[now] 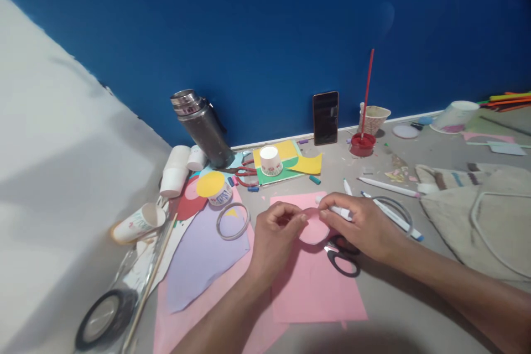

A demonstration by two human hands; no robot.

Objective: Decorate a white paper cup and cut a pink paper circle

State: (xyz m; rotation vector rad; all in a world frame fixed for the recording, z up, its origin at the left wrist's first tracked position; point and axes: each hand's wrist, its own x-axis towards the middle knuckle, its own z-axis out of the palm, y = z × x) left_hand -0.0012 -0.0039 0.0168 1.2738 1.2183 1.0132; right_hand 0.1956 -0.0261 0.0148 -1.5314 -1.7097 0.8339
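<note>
Between my hands is a pink paper circle (pixel 314 227) with a dark outline along its edge. My left hand (pixel 280 235) pinches its left edge between thumb and fingertips. On the upper right edge, my right hand (pixel 357 221) closes its thumb and fingers. A white marker (pixel 341 212) lies by the right fingers; whether they touch it I cannot tell. Black-handled scissors (pixel 344 261) rest just below the circle, partly hidden by the right hand. Under both hands lies a pink paper sheet (pixel 317 293).
Left of my hands are a grey ring (pixel 233 221), purple paper (pixel 203 263) and a cup with a yellow disc (pixel 210 183). A steel flask (pixel 207 127), small paper cup (pixel 271 160) and phone (pixel 326 118) stand behind. At right are markers (pixel 392 215) and a cloth bag (pixel 460 210).
</note>
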